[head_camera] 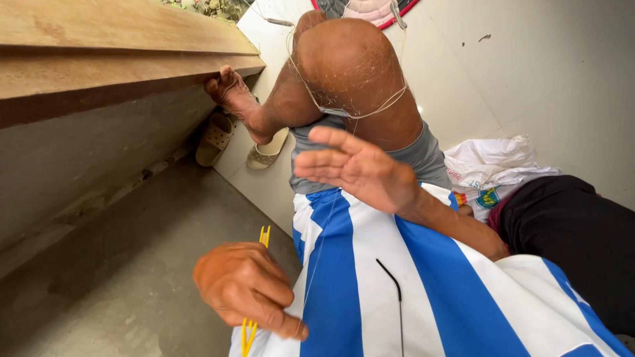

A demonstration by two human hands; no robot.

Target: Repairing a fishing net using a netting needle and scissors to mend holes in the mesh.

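Observation:
My left hand (246, 285) is closed around a thin yellow plastic tool (264, 236), whose forked end sticks out above my fist and whose other end shows below it. My right hand (357, 167) is held flat and open in front of my raised knee (344, 63), fingers spread and pointing left, holding nothing. Fine pale netting or line (350, 111) drapes over the knee and down across my blue-and-white striped shirt (397, 284). My bare foot (231, 92) presses against the wooden ledge.
A wooden ledge (119, 59) and a concrete wall run along the left. Two tan sandals (215, 139) lie on the floor by the foot. A white printed sack (493, 168) and a dark cloth (569, 231) lie at the right on pale tiles.

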